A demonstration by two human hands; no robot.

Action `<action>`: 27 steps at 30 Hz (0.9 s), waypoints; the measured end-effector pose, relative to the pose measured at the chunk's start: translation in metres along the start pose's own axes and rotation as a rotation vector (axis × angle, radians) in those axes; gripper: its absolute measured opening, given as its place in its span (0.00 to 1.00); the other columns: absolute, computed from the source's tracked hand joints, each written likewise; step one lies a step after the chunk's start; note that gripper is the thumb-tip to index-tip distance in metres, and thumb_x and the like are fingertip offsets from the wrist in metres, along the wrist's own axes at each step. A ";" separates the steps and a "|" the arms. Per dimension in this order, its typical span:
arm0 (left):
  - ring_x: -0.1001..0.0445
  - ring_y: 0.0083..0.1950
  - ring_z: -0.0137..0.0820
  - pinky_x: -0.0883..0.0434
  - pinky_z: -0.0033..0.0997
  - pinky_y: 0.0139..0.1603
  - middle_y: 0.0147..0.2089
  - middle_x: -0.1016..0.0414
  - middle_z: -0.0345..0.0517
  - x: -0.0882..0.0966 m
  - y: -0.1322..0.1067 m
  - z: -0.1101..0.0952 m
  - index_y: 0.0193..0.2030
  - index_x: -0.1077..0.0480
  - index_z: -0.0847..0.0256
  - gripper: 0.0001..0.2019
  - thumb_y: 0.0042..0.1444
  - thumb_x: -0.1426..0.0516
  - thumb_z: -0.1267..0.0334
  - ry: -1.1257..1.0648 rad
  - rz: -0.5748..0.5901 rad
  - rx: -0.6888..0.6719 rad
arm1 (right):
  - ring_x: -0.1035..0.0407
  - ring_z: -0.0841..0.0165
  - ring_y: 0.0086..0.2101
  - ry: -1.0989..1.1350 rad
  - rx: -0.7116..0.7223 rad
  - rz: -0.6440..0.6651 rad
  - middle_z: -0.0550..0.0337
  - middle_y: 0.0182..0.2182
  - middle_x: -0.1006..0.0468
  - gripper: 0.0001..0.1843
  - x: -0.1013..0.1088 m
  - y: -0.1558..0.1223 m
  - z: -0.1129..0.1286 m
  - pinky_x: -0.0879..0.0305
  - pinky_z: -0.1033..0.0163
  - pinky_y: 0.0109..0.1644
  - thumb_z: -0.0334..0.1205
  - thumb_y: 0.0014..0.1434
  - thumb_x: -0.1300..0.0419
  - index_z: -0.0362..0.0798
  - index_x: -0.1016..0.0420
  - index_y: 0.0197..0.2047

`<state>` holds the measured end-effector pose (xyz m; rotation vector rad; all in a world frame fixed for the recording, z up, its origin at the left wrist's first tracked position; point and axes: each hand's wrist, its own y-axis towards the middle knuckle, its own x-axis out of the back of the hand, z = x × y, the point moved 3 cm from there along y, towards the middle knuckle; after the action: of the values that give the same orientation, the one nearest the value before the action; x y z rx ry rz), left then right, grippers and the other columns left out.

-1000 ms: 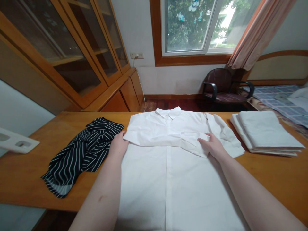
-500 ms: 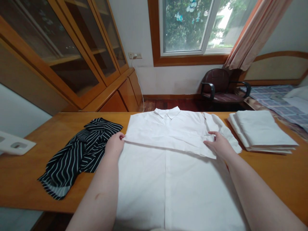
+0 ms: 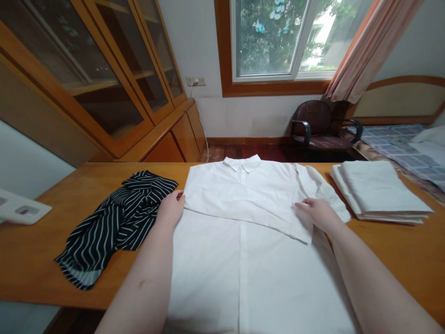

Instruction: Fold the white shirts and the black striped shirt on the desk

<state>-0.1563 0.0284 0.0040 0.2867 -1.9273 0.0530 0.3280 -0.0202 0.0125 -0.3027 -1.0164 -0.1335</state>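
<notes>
A white collared shirt (image 3: pixel 208 264) lies spread on the wooden table, collar at the far side and button strip running down the middle. One sleeve (image 3: pixel 239 199) is laid flat across its chest, the cuff end slanting toward me on the right. My left hand (image 3: pixel 172 207) is closed at the shirt's left edge, fingertips at the sleeve fold. Over the cuff end, my right hand (image 3: pixel 318 213) pinches the sleeve fabric between thumb and fingers. The other sleeve (image 3: pixel 328 192) lies rumpled beyond my right hand, along the shirt's right side.
A crumpled black-and-white striped garment (image 3: pixel 118 222) lies left of the shirt. On the right sits a stack of folded white cloth (image 3: pixel 378 190). The wooden table (image 3: pixel 31 260) has a white plastic object (image 3: pixel 26 211) at its left edge. Beyond stands an armchair (image 3: pixel 313 123).
The cuff end of the folded sleeve has come down toward me and now lies flatter. My right hand has shifted slightly nearer, and my left slightly right.
</notes>
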 end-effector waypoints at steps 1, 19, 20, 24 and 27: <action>0.28 0.50 0.39 0.34 0.34 0.53 0.49 0.25 0.52 -0.002 0.001 -0.001 0.51 0.30 0.63 0.19 0.58 0.52 0.59 -0.006 0.002 -0.031 | 0.33 0.64 0.27 -0.010 0.008 0.000 0.58 0.21 0.27 0.17 0.001 0.000 0.000 0.45 0.63 0.30 0.52 0.52 0.45 0.48 0.27 0.26; 0.27 0.48 0.39 0.33 0.35 0.52 0.48 0.24 0.52 -0.004 0.002 0.002 0.53 0.30 0.63 0.18 0.58 0.51 0.64 -0.029 0.037 0.028 | 0.33 0.64 0.28 -0.193 0.083 0.090 0.55 0.26 0.24 0.14 -0.002 -0.009 0.013 0.45 0.63 0.30 0.48 0.54 0.45 0.48 0.27 0.26; 0.27 0.47 0.39 0.32 0.35 0.51 0.47 0.24 0.52 -0.004 0.002 0.004 0.53 0.30 0.63 0.18 0.57 0.50 0.64 -0.028 0.039 0.052 | 0.33 0.64 0.28 -0.218 0.096 0.116 0.55 0.26 0.24 0.12 -0.002 -0.009 0.013 0.46 0.63 0.30 0.46 0.54 0.45 0.48 0.28 0.25; 0.26 0.47 0.39 0.32 0.34 0.50 0.47 0.24 0.52 -0.004 0.003 0.004 0.52 0.30 0.62 0.17 0.56 0.49 0.66 -0.031 0.025 0.080 | 0.33 0.65 0.27 -0.251 0.133 0.208 0.56 0.24 0.25 0.08 -0.005 -0.011 0.011 0.47 0.64 0.29 0.41 0.51 0.43 0.48 0.30 0.22; 0.27 0.49 0.39 0.32 0.35 0.52 0.48 0.24 0.53 -0.005 0.003 0.002 0.52 0.30 0.62 0.17 0.57 0.50 0.67 -0.019 0.013 0.074 | 0.33 0.65 0.27 -0.247 0.133 0.199 0.55 0.24 0.24 0.11 -0.005 -0.012 0.011 0.47 0.64 0.29 0.44 0.51 0.43 0.48 0.29 0.23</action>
<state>-0.1574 0.0317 -0.0011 0.3252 -1.9483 0.1308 0.3138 -0.0287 0.0158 -0.3015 -1.2270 0.1545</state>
